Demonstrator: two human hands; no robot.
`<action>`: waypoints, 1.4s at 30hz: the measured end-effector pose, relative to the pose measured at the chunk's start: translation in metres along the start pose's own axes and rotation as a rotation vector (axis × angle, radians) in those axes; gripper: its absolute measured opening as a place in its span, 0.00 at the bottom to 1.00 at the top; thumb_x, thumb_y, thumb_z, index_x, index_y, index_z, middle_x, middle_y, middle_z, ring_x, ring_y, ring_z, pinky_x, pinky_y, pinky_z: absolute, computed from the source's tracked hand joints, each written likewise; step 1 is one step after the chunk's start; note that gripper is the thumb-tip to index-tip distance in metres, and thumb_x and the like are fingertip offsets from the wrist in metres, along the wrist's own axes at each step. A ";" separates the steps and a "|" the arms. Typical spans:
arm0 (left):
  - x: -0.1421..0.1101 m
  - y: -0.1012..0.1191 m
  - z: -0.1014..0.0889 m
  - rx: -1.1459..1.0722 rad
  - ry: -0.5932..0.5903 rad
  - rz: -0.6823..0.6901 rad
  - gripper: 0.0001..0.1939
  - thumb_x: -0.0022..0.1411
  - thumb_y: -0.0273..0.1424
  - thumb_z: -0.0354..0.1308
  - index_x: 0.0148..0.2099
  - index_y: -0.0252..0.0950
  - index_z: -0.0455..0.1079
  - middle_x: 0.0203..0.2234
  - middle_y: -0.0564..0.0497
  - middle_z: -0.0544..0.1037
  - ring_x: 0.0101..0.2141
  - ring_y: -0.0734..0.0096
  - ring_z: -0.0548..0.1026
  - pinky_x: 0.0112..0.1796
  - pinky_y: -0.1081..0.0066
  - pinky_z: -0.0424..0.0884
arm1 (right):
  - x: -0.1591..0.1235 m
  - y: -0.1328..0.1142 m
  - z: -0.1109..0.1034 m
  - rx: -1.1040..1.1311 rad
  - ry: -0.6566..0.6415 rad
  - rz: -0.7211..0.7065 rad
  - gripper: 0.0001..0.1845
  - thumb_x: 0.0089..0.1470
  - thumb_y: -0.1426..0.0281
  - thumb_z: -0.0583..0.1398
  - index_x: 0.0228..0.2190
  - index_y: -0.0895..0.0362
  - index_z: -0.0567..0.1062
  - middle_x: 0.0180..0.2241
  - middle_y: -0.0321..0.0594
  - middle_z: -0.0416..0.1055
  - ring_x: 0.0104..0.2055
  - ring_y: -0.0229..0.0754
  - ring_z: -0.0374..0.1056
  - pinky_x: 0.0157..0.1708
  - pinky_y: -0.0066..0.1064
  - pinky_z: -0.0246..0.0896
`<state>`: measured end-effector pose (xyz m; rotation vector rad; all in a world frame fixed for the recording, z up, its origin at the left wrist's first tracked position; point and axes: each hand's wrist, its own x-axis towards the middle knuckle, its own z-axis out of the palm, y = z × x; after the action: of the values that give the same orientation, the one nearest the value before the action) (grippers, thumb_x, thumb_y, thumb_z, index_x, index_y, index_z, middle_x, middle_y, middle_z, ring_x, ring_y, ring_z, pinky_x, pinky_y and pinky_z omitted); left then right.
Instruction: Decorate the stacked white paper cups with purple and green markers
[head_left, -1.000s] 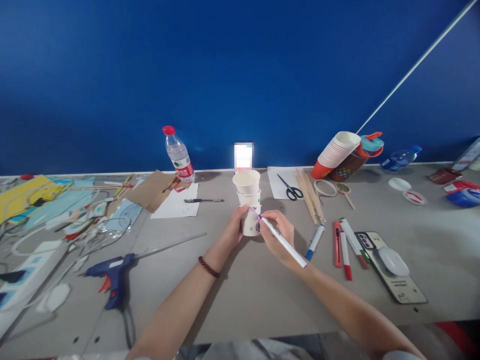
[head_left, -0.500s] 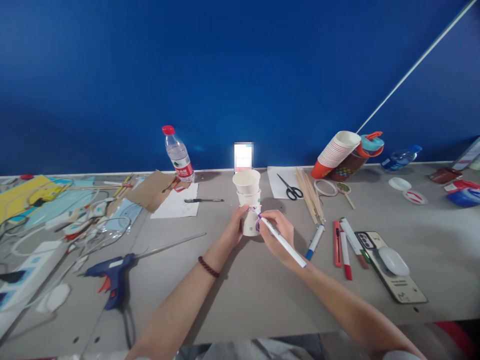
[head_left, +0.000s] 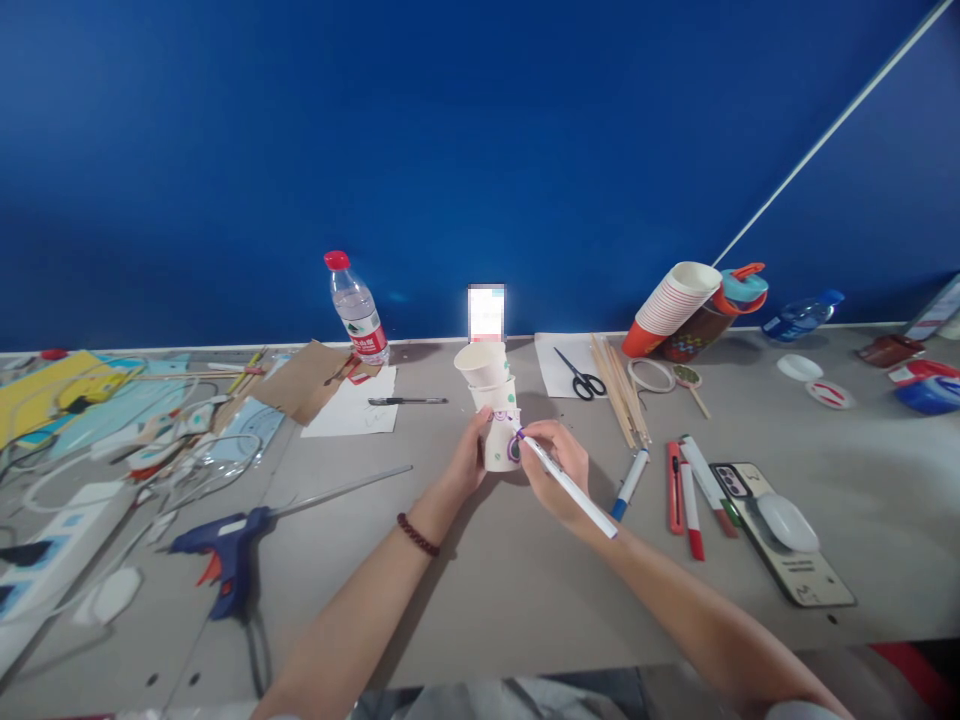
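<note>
Several white paper cups (head_left: 501,452) form a column in front of me, the upper ones tilted to the left. Purple marks and a dark round shape show on the lowest cup's side. My left hand (head_left: 472,450) is closed round the left side of that cup. A white marker pen (head_left: 574,487) is pinched in my right hand (head_left: 561,462), its purple tip at the right side of the lowest cup. Whether the tip touches the paper is too small to tell.
A blue glue gun (head_left: 229,550), a power strip (head_left: 60,555) and cables lie left. Behind stand a water bottle (head_left: 358,310) and a lit screen (head_left: 487,313). Scissors (head_left: 581,377), wooden sticks (head_left: 621,395), stacked cups (head_left: 671,308), markers (head_left: 691,500) and a phone (head_left: 787,540) lie right.
The cup column has turned and its top now leans left. More of the dark round shape shows on the lowest cup. The marker has shifted very slightly right.
</note>
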<state>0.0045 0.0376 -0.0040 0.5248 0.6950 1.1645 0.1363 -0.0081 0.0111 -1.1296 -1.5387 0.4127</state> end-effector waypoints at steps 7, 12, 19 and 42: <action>-0.002 0.002 0.001 -0.021 -0.017 -0.026 0.23 0.53 0.46 0.64 0.42 0.31 0.75 0.32 0.46 0.79 0.34 0.64 0.76 0.38 0.67 0.69 | -0.001 0.000 0.000 0.026 0.006 -0.020 0.04 0.54 0.70 0.60 0.35 0.53 0.72 0.33 0.39 0.74 0.32 0.40 0.73 0.33 0.31 0.70; -0.002 0.004 0.003 -0.001 -0.036 -0.024 0.25 0.53 0.48 0.63 0.44 0.32 0.75 0.35 0.45 0.80 0.38 0.60 0.76 0.42 0.65 0.70 | 0.001 -0.001 0.000 -0.026 0.012 0.004 0.04 0.55 0.67 0.59 0.35 0.53 0.72 0.31 0.39 0.74 0.31 0.41 0.73 0.32 0.32 0.70; -0.002 0.003 0.002 0.024 -0.027 -0.023 0.24 0.54 0.46 0.63 0.43 0.31 0.75 0.37 0.43 0.80 0.40 0.59 0.76 0.43 0.65 0.69 | 0.001 -0.002 0.000 -0.054 0.004 0.010 0.04 0.56 0.66 0.59 0.35 0.52 0.72 0.32 0.38 0.75 0.32 0.42 0.74 0.33 0.32 0.69; -0.005 0.005 0.005 0.056 -0.034 0.008 0.19 0.52 0.40 0.65 0.42 0.32 0.75 0.34 0.46 0.79 0.35 0.63 0.76 0.40 0.67 0.68 | 0.002 -0.003 0.000 -0.041 0.014 -0.023 0.04 0.55 0.70 0.60 0.35 0.52 0.73 0.32 0.40 0.76 0.33 0.43 0.74 0.34 0.35 0.71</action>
<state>0.0037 0.0347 0.0034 0.5940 0.6985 1.1432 0.1351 -0.0078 0.0145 -1.1433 -1.5527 0.3591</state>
